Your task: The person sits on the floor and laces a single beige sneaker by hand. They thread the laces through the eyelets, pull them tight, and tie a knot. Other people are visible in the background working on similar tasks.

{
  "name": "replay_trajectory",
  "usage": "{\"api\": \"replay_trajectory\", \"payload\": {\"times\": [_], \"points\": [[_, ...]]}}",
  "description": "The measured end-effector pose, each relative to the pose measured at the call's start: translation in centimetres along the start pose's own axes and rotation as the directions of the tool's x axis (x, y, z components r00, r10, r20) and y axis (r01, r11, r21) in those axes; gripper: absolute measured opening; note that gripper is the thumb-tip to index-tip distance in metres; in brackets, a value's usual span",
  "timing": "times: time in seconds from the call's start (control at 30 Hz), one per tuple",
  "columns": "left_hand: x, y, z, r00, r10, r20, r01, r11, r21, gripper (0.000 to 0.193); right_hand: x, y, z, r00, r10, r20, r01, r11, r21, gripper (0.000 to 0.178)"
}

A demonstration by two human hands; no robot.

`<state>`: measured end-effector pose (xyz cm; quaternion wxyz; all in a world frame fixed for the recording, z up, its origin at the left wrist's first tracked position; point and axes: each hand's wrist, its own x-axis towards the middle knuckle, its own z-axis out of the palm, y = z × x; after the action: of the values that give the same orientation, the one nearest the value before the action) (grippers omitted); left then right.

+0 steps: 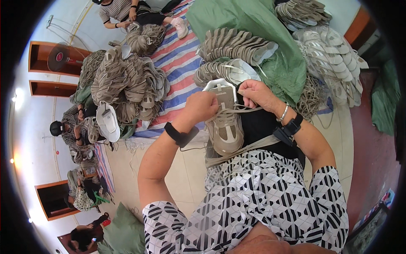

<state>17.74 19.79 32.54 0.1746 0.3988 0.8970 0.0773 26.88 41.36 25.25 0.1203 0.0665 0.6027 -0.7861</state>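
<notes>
A beige-brown sneaker upper (228, 137) with a white-lined collar rests on my lap, its toe toward me. A flat beige shoelace (230, 112) runs across its eyelets. My left hand (202, 106) is closed in a fist at the upper's left edge, gripping the lace. On the other side my right hand (258, 94) pinches the lace between thumb and fingers, and a stretch of it spans the gap to the upper. Loose laces (253, 146) lie across my lap below the toe. The exact grip inside my left fist is hidden.
Stacked shoe uppers (237, 46) lie ahead on green sacking (249, 17), with white-lined ones (327, 55) at right beside a lace bundle (311, 95). More uppers (122, 80) are heaped left on a striped sheet (179, 63). Several people sit along the left; a fan (59, 58) stands there.
</notes>
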Motion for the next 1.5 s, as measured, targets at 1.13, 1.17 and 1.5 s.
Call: {"api": "replay_trajectory", "payload": {"times": [1.13, 1.17, 1.5], "points": [[-0.3, 2.2, 4.0, 0.825, 0.509, -0.245, -0.341, 0.795, 0.501, 0.009, 0.5, -0.7, -0.7, 0.988, -0.061, -0.142, 0.058, 0.998, -0.027, 0.022], [-0.3, 2.5, 3.8, 0.843, 0.503, -0.191, -0.322, 0.756, 0.569, 0.004, 0.8, -1.1, -0.4, 0.988, -0.065, -0.138, 0.059, 0.997, -0.048, 0.02], [1.4, 1.2, 3.3, 0.864, 0.407, -0.297, -0.421, 0.907, 0.019, 0.016, 6.5, 0.8, 1.1, 0.769, -0.629, 0.116, 0.535, 0.531, -0.657, 0.016]]}}
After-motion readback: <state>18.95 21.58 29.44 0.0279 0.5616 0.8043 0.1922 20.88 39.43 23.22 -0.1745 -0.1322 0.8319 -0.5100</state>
